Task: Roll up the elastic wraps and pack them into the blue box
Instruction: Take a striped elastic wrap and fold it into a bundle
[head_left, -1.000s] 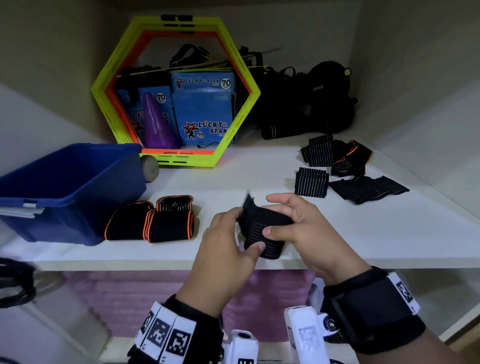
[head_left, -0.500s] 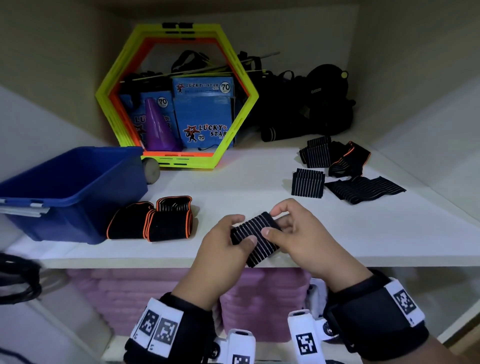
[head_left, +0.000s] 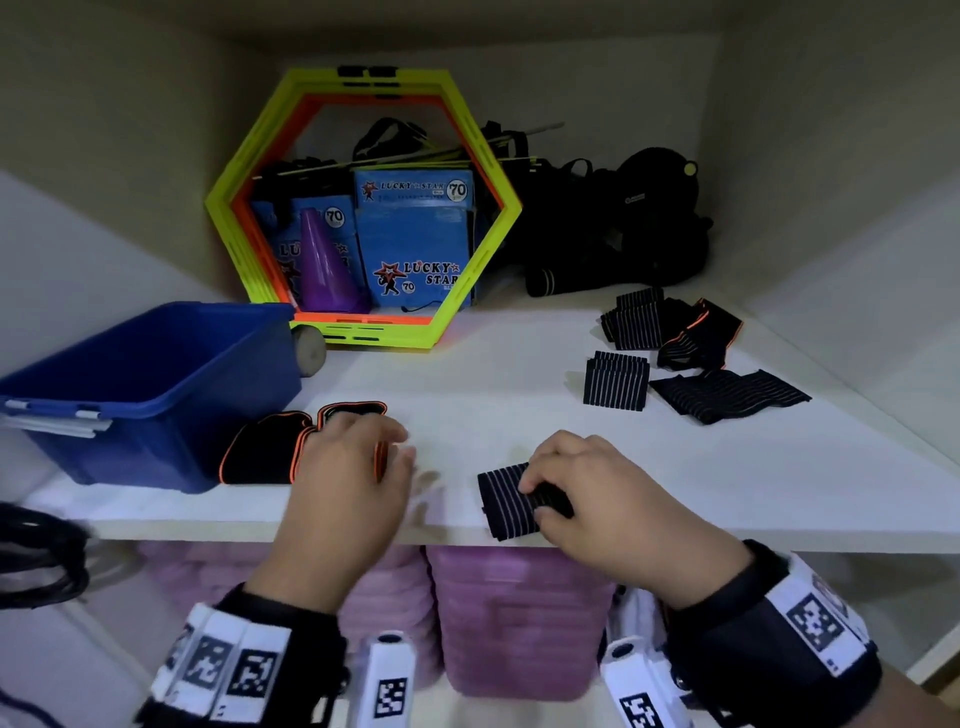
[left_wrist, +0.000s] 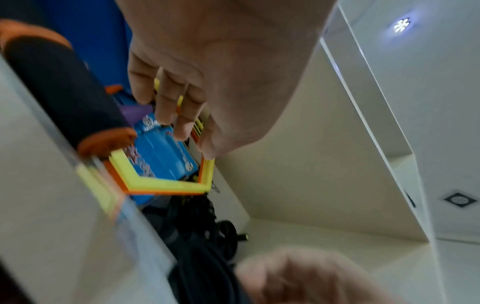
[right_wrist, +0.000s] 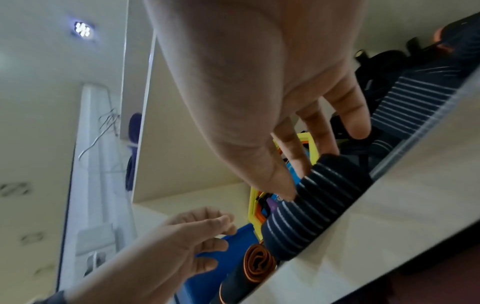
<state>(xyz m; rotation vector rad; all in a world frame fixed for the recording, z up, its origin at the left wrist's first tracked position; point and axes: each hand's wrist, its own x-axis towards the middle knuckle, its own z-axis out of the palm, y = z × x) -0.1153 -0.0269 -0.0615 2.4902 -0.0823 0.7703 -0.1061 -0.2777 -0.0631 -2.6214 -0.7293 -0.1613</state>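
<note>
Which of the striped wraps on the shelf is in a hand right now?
The rolled striped wrap at the shelf's front edge, held by the right hand; the other striped wraps lie untouched at back right.

Striped black roll (head_left: 506, 501) lies at shelf front edge. Two orange-trimmed rolls (head_left: 270, 449) side by side, just beside blue box (head_left: 150, 384) — open; contents not visible. Unrolled striped wraps (head_left: 727, 397) far right — count unclear, apparently four or five.
</note>
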